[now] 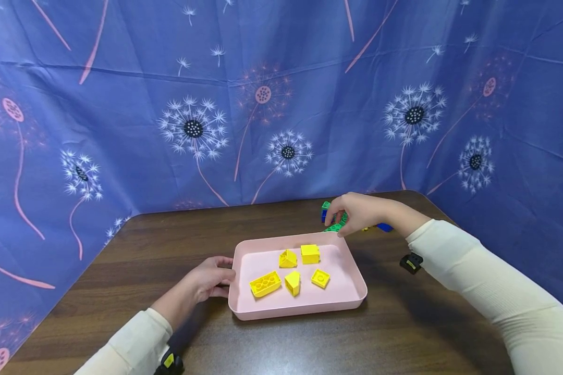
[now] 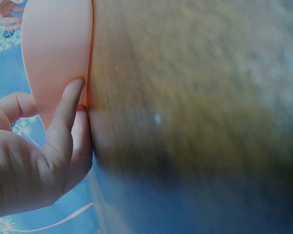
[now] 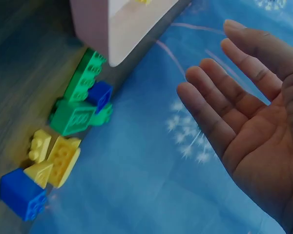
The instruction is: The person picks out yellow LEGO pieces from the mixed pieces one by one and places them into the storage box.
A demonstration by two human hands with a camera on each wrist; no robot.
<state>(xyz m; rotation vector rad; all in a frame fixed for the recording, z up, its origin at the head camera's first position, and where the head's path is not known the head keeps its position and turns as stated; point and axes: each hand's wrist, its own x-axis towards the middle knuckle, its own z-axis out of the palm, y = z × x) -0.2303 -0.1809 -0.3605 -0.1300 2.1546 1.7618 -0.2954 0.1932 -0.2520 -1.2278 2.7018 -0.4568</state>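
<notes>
Head view puts the pink tray [image 1: 297, 315] short of the middle of the tabletop [image 1: 178, 234], the left hand [image 1: 211, 278] braced against its left wall from outside rather than clasped over the rim; the right hand [image 1: 354, 211] is beyond the tray's far right corner, its grasp empty, fingers loosely bent in the right wrist view; beside it, toward the tabletop's far edge, lie green bricks [image 3: 78, 117], blue bricks [image 3: 22, 194] and loose yellow bricks [image 3: 63, 161], close together; a reach in that crowd could, I judge, nudge a neighbour off that edge, against the blue curtain [image 1: 286, 94]; the right thumb, close to the tray's corner, might catch the rim and jolt it, or a hard press by the left hand might slide the tray into the pile; inside, five bright, glossy yellow pieces lie apart: a long brick [image 1: 265, 284] with its hollow side up, a boxy block [image 1: 310, 254], a flat square [image 1: 320, 278] and two slanted blocks [image 1: 293, 283]; the tray itself is pale, smooth, shallow and round-cornered.
</notes>
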